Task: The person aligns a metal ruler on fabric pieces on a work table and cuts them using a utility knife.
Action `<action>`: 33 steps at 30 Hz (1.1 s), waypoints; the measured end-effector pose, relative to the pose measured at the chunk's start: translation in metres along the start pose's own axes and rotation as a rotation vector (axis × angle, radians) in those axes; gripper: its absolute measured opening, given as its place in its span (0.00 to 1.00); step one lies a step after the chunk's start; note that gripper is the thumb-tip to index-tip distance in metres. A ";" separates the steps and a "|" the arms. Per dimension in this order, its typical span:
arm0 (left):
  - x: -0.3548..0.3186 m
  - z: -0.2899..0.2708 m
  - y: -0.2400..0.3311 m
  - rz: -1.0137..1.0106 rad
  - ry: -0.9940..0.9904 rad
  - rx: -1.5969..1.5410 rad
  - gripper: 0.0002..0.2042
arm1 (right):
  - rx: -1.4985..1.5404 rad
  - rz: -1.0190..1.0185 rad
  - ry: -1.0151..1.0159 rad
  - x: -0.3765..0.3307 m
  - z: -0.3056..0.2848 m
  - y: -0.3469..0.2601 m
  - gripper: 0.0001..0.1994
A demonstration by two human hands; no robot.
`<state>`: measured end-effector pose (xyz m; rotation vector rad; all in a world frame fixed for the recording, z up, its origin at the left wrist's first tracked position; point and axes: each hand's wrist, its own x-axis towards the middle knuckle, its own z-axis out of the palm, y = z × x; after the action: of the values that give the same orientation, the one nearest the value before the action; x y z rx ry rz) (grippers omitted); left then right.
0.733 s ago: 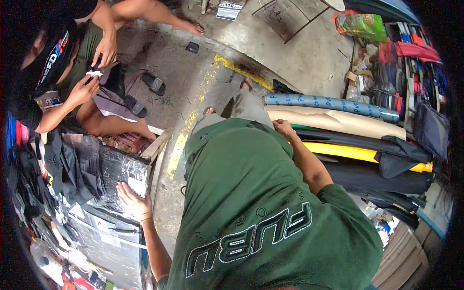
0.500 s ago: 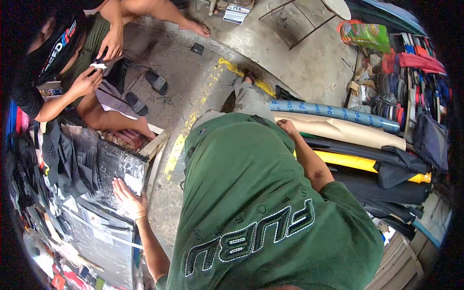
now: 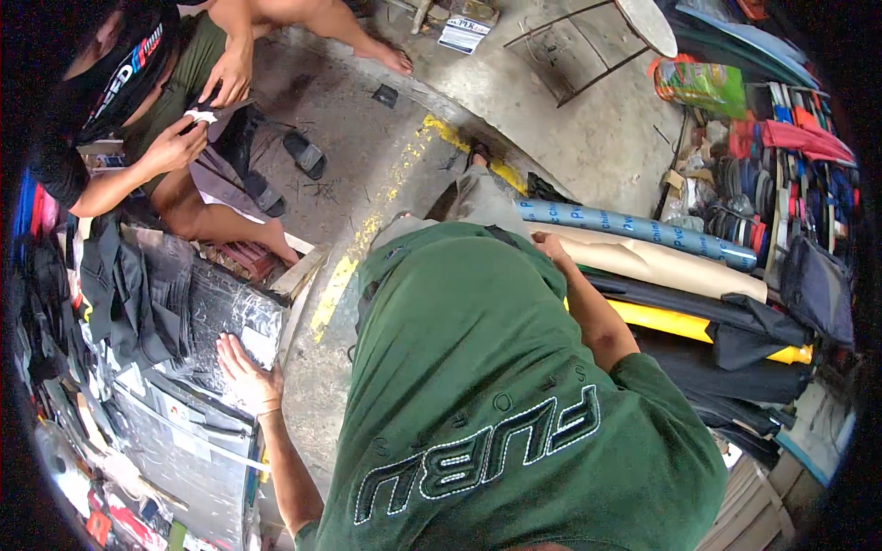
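Observation:
My left hand [image 3: 248, 375] lies with its fingers stretched out on the edge of a worktable [image 3: 207, 298] topped with scuffed clear plastic. Nothing is in its grasp. Beside it is a white paper label [image 3: 260, 346], and dark cut fabric pieces [image 3: 124, 289] are heaped farther left. My right hand [image 3: 549, 246] rests low at my side, by the hem of my green shirt [image 3: 514, 367] and close to a beige roll [image 3: 657, 262]. Its fingers are mostly hidden, so whether it holds anything does not show.
At the upper left a seated person [image 3: 119, 101] handles a small white piece [image 3: 200, 116]. Slippers [image 3: 304, 154] lie on the concrete floor. Blue [image 3: 643, 230] and yellow [image 3: 661, 320] rolls lie at my right, near stacked materials. A round-topped stool [image 3: 648, 26] stands at the far side.
The view has shifted slightly, so the floor and stool sit a little more to the right. My left hand stays flat on the table and my right hand remains at my side.

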<state>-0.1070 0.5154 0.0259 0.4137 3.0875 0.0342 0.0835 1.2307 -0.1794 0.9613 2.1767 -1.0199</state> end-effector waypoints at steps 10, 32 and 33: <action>-0.001 -0.007 0.005 -0.042 0.012 -0.013 0.50 | -0.321 -0.209 -0.106 0.009 -0.013 -0.090 0.19; -0.004 0.012 -0.002 -0.104 -0.095 -0.028 0.58 | -0.002 -0.160 -0.254 0.051 -0.007 -0.113 0.16; -0.015 0.010 -0.001 -0.122 -0.077 -0.010 0.57 | 0.096 -0.064 -0.192 0.044 0.001 -0.122 0.15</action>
<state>-0.0925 0.5106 0.0165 0.2197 3.0284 0.0308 -0.0383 1.1899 -0.1601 0.8037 2.0266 -1.2053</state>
